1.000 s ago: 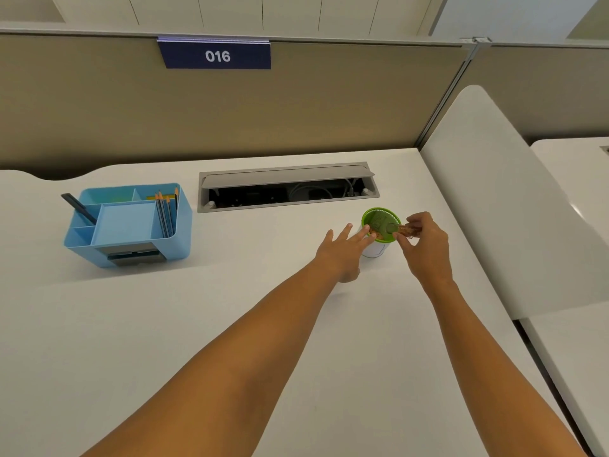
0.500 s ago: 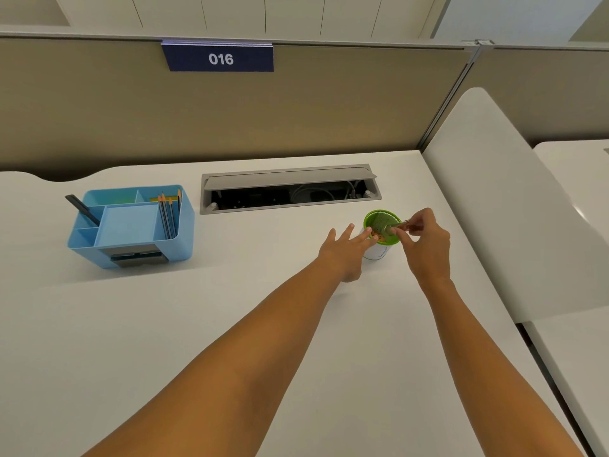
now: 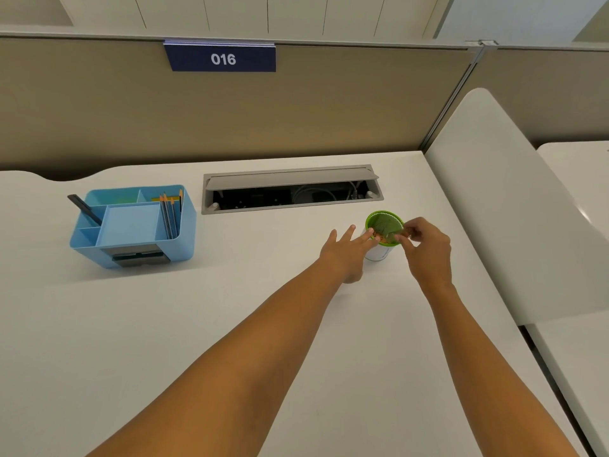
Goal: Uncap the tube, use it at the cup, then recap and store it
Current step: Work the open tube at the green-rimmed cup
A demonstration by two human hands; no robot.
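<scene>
A white cup (image 3: 377, 254) with a green rim and a green mesh insert (image 3: 384, 223) stands on the desk, right of centre. My right hand (image 3: 428, 250) pinches a small brownish tube (image 3: 407, 231) at the cup's right rim, and the fingers hide most of it. I cannot tell whether a cap is on it. My left hand (image 3: 346, 253) rests against the cup's left side with its fingers spread, one fingertip touching the green rim.
A blue desk organiser (image 3: 131, 225) with pencils and a dark pen stands at the left. An open cable tray (image 3: 291, 192) is set into the desk behind the cup. A white divider panel (image 3: 514, 209) rises at the right, and a partition wall runs along the back.
My right hand has brought the tube a little left and down, from beside the rim to over the cup's edge. My left hand has stayed against the cup.
</scene>
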